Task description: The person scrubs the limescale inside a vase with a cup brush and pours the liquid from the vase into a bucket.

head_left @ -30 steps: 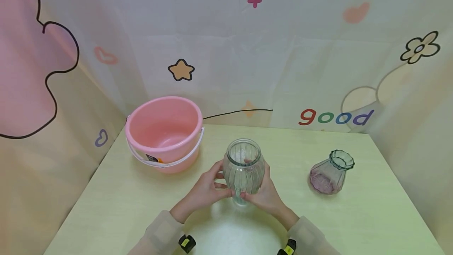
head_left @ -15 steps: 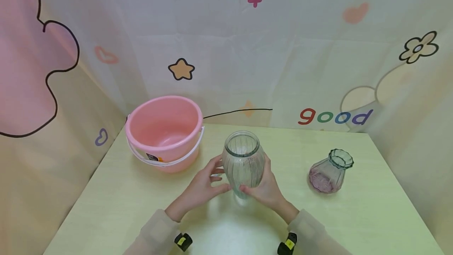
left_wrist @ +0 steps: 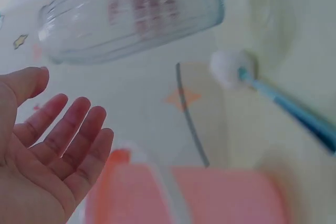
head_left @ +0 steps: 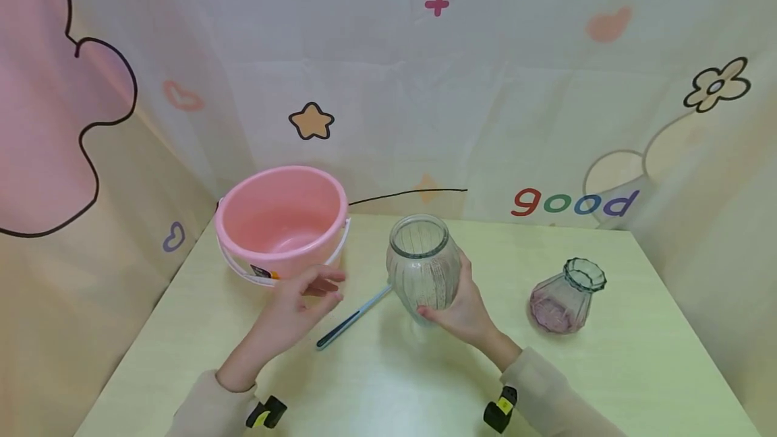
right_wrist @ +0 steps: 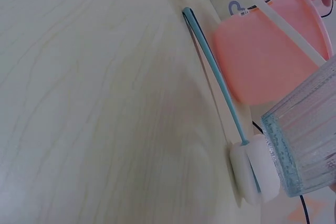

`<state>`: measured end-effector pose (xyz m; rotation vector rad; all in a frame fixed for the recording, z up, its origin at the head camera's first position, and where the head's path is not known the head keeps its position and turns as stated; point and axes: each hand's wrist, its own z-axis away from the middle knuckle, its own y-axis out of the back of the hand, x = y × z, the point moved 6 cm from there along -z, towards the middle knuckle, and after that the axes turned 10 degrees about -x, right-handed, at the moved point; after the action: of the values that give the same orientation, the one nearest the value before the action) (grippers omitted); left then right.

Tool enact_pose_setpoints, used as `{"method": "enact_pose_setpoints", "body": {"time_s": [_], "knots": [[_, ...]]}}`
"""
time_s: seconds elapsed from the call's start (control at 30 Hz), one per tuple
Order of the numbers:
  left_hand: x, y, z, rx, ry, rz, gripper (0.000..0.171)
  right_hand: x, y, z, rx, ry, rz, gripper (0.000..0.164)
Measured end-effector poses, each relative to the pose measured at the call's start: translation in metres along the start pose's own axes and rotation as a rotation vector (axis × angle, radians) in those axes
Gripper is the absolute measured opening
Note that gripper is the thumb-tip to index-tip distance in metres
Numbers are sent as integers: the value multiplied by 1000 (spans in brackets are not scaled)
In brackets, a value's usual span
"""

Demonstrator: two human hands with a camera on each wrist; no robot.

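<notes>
Nearest along the bare tabletop (head_left: 394, 396), the left hand (head_left: 291, 310) holds nothing: its fingers are apart and loosely curved, the thumb standing away from them. Just beside it lies a brush (head_left: 353, 319), the plain end of its handle to the right of that hand and slightly nearer the body. The brush's long axis slants away from there, far and to the right, toward the vase; its white head (left_wrist: 227, 69), hidden in the head view, shows in both wrist views. The handle end is clearly nearer the left hand than the right.

The right hand (head_left: 464, 312) grips the glass vase (head_left: 419, 282) round its right side, thumb across the front. The vase is mouth up, its base raised off the tabletop close to the brush head. A smaller vase (head_left: 561, 305) stands well apart to the right. Farther left, behind the left hand, stands a pink bucket (head_left: 285, 201), before a printed curtain (head_left: 376, 52).
</notes>
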<state>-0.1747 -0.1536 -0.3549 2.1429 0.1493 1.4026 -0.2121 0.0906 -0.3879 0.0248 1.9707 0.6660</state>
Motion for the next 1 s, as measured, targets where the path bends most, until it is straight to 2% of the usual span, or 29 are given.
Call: {"method": "enact_pose_setpoints", "body": {"time_s": [0.13, 0.27, 0.4, 0.5, 0.67, 0.87, 1.0], "knots": [[-4, 41, 7, 131, 49, -91, 19, 10, 3, -6, 7, 11, 61, 106], [-9, 85, 14, 276, 200, -185, 19, 31, 7, -16, 9, -2, 108, 109], [-20, 119, 19, 359, 351, -226, 32, 35, 12, -26, 12, 31, 162, 110], [-28, 136, 22, 377, 444, -243, 39, 33, 16, -33, 10, 57, 205, 110], [-44, 155, 21, 364, 529, -204, 48, 28, 22, -43, -4, 64, 272, 113], [-65, 173, 17, 273, 583, -116, 56, 16, 28, -56, -31, 117, 341, 113], [-84, 181, 15, 235, 632, -17, 60, 11, 31, -64, -48, 153, 381, 113]]}}
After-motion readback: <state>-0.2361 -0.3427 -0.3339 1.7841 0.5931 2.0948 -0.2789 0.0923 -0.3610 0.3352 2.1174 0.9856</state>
